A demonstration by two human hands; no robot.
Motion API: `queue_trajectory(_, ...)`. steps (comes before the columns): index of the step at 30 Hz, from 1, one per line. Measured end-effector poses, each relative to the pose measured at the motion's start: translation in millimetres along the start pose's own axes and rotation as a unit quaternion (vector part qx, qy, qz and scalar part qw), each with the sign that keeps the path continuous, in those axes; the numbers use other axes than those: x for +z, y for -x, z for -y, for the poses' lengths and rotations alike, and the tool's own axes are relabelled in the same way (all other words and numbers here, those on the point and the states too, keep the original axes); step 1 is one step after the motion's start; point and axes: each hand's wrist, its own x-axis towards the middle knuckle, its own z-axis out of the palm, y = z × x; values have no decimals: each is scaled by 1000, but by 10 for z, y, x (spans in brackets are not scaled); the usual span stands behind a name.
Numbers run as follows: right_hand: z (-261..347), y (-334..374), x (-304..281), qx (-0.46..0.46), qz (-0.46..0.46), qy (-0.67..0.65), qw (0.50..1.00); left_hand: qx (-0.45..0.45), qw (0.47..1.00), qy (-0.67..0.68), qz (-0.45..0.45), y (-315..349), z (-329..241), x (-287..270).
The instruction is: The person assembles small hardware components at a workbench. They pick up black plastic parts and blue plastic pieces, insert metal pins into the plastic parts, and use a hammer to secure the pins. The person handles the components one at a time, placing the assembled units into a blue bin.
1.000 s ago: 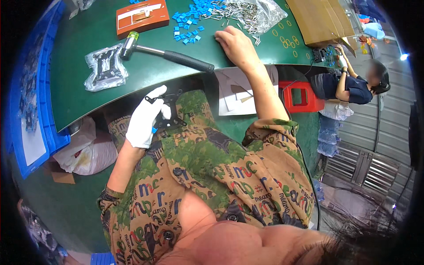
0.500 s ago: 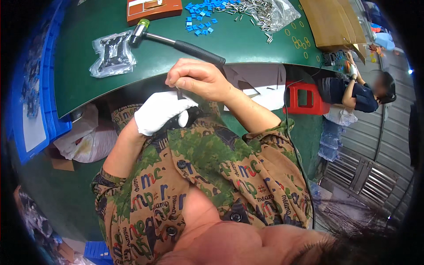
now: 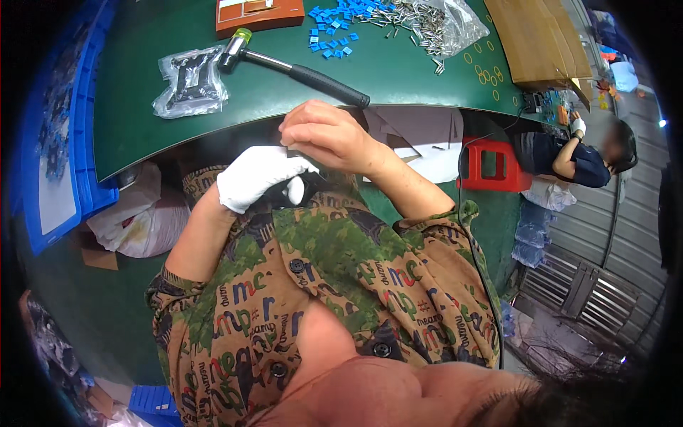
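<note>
1. Right hand (image 3: 331,135), bare: fingers bent and drawn together, tips nearly closed just above the glove. A dark sliver shows below them; cannot tell whether they grip it.
2. Left hand (image 3: 256,178), white-gloved: fingers curled, thumb bent in, a small gap at the tips. Appears to hold a dark piece (image 3: 310,188) low over the lap, just short of the table edge.
3. Handling, my judgement: firm gloved grip, piece steadied close to the body; right fingertips working square to it, gloved thumb out of their way. Tilting the glove a little would open the view.
4. Dark piece: mostly covered. A bit shows beyond the gloved thumb, on the person's right. Facing and long axis: cannot tell.
5. Farther out, on the green table (image 3: 142,135): hammer (image 3: 306,77), handle end toward the right hand, head off to the far left; bagged black part (image 3: 191,83) beside its head.
</note>
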Motion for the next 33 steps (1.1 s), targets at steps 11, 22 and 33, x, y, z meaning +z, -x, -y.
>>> queue_trajectory(11,13,-6,34,26,54,107,992,89,970,-212,-75,-35,139,-292)
queue_trajectory(22,156,263,361,72,31,87,993,-14,983,-175,-52,337,82,-173)
queue_trajectory(33,162,430,525,46,-34,91,994,-22,990,-130,-49,329,240,-134)
